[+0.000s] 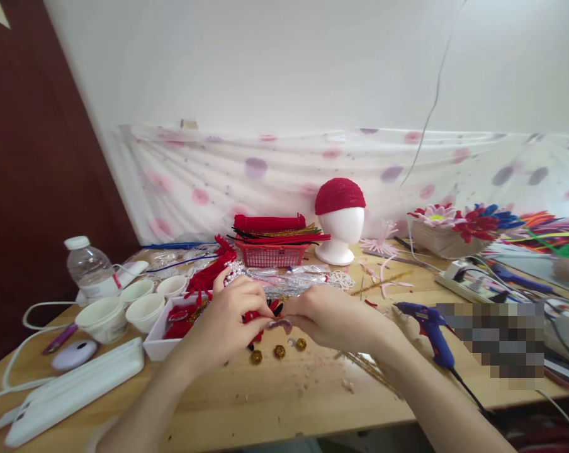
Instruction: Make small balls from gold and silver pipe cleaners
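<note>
A small red-and-black piece (pixel 277 309) is in front of the red basket (pixel 275 256), pinched from two sides, probably to keep its little parts steady; the left hand (pixel 240 307) is nearly closed, thumb and forefinger meeting on it; the right hand (pixel 329 314) curls likewise, its partly hidden fingertips seemingly gripping the other edge; gold balls (pixel 279 352) lie farther in front of the basket, presumably for easy reach; the glue gun (pixel 433 335) rests to the basket's right, handle toward the near edge.
</note>
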`<state>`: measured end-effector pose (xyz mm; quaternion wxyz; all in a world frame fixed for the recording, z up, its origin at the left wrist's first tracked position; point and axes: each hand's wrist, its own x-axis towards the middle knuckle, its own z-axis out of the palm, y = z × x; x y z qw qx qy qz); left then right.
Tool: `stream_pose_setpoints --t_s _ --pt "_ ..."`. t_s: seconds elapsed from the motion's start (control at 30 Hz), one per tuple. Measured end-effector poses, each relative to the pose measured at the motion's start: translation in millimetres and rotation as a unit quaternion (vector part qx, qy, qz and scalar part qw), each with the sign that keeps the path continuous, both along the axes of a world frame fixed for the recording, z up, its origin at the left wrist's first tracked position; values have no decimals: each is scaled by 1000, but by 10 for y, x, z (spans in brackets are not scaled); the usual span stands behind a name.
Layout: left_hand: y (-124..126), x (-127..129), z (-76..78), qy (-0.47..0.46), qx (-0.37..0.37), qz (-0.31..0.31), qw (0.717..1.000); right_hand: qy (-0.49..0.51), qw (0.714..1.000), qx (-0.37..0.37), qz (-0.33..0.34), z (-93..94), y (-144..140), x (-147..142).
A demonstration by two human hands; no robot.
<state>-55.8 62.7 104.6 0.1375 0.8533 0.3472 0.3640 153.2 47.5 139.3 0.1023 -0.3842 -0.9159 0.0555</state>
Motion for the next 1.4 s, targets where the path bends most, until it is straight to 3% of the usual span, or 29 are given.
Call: stream_pose_setpoints --t_s 0.07,0.1,0.17,0.2,0.27,0.37,0.47,0.53,0.6,0.63,0.67,0.7,0.73,0.8,0.9,1.03,1.1,1.2,1.3,1.4 --pt "21 -9 -91 -145 -55 -15 988 86 996 -10 8 -55 -15 39" --pt "28 4 -146 -237 -92 -28 967 125 992 -13 9 -90 -29 44" --pt "25 87 -258 -419 -164 -51 892 190 982 -15 2 -172 -63 10" --pt "13 157 -309 -508 -207 -60 834 219 976 -18 0 -217 -79 -25" --pt "-31 331 -395 -570 -232 -59 786 271 962 -25 -1 -310 -101 -112" --pt "-103 560 -494 -591 -266 -55 759 321 947 -22 -6 -428 -102 -209" --pt "-112 577 -556 -578 -264 -24 771 284 958 -14 -27 -459 -79 -187" --pt "-74 450 -552 -550 -253 -12 796 219 975 -14 -35 -420 -59 -119" --pt "-21 264 -495 -487 -247 -25 837 143 989 -8 -34 -348 -37 -44" --pt "3 173 -448 -433 -246 -39 866 106 994 -1 -30 -307 -26 -15" --pt "22 94 -392 -328 -203 -46 921 72 997 6 -25 -264 -15 4" --pt "34 34 -330 -240 -160 -44 956 38 999 11 -19 -221 -5 13" --pt "39 -6 -267 -154 -117 -44 980 7 1000 11 -14 -180 3 14" --pt "33 -33 -155 -12 -39 -42 998 -42 999 9 -13 -105 16 0" --pt "13 -27 -68 62 15 -32 997 -49 999 1 -9 -34 17 1" --pt "21 -84 -145 -79 -27 -36 996 25 999 -32 13 -76 -22 69" --pt "29 -78 -250 -223 -91 -56 969 74 996 -51 21 -166 -51 60" --pt "12 86 -445 -432 -152 -42 888 161 985 -58 14 -344 -79 -70" --pt "-43 358 -612 -513 -173 7 841 224 973 -45 -12 -479 -68 -221" --pt "-95 482 -664 -507 -230 20 831 190 980 -45 -28 -471 -31 -203"
